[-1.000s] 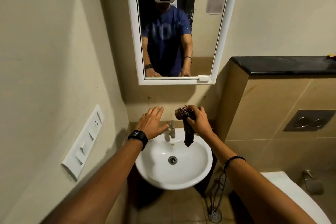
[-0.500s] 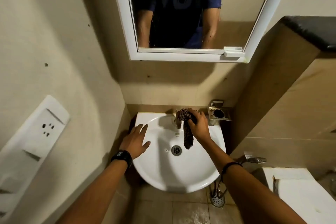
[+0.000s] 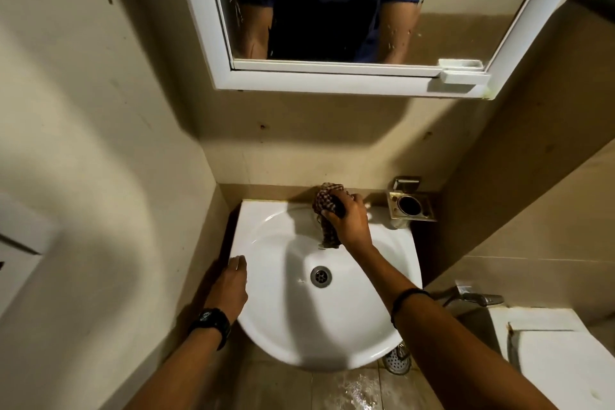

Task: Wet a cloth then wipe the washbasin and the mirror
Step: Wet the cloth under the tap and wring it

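Note:
A white round washbasin (image 3: 276,326) hangs in the corner, its drain (image 3: 320,276) in the middle. My right hand (image 3: 351,221) is closed around a dark checked cloth (image 3: 327,200) at the basin's back edge, where the tap stands; the tap is hidden behind the cloth and hand. One end of the cloth hangs down into the bowl. On the basin's left rim rests my left hand (image 3: 229,286), fingers flat, a black watch on its wrist. Above, the white-framed mirror (image 3: 459,27) shows water spots.
A metal soap holder (image 3: 411,206) is fixed on the wall right of the basin. A white toilet cistern (image 3: 552,353) and a spray handle (image 3: 479,298) are at the lower right. The left wall carries a switch plate (image 3: 16,253). The floor under the basin is wet.
The camera has tilted down and closer to the basin. My left hand slid back along the left rim toward me. My right hand stays at the tap with the cloth.

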